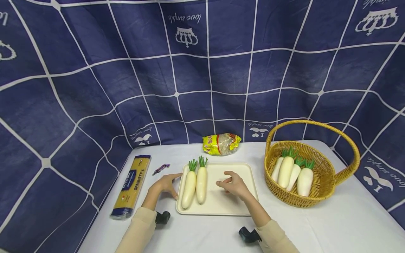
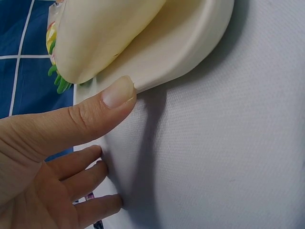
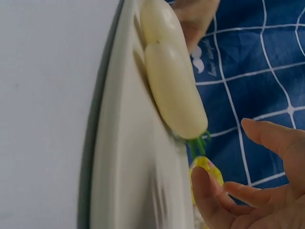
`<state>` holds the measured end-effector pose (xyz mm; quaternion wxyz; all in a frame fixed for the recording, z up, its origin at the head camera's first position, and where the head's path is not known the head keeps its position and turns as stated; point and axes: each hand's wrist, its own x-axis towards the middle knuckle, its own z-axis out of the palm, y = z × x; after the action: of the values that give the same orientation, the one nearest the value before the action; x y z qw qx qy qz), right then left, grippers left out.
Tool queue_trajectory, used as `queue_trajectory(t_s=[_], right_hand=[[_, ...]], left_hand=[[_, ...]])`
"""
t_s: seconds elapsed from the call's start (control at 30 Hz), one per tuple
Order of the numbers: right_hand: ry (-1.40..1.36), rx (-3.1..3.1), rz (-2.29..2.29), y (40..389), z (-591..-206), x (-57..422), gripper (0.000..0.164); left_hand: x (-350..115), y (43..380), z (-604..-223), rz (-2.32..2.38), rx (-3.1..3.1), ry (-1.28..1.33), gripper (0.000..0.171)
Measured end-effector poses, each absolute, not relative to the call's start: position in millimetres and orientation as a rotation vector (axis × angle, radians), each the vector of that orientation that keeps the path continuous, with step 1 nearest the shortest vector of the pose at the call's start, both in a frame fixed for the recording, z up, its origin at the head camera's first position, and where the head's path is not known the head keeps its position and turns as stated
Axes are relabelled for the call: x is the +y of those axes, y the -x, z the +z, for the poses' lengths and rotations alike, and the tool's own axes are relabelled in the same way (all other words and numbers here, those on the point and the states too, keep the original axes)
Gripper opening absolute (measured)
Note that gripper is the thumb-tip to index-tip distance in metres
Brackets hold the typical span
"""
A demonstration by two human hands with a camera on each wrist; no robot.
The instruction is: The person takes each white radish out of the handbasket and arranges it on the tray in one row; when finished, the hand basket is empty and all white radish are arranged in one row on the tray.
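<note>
Two white radishes with green tops lie side by side on the left half of a cream tray: the left radish and the right radish. My left hand is at the tray's left edge, fingers spread and holding nothing. In the left wrist view its thumb is at the tray rim; whether it touches cannot be told. Over the tray's right half hovers my right hand, its fingers loosely bent and nothing between them. The right wrist view shows that hand apart from both radishes.
To the right stands a wicker basket with a tall handle, holding several white radishes. A yellow printed bag lies behind the tray. At the left are a spaghetti pack and a small purple wrapped candy. Blue cloth hangs behind.
</note>
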<state>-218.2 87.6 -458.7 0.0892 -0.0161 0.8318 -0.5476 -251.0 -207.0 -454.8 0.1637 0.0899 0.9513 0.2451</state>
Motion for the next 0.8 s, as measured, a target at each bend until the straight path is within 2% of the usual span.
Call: queue_trajectory(t_s=[0.8], right_hand=[[0.194,2.490,-1.800,211,-410,203,0.072]], left_hand=[[-207,252,-455,0.679,2.720,-0.267,0.102]])
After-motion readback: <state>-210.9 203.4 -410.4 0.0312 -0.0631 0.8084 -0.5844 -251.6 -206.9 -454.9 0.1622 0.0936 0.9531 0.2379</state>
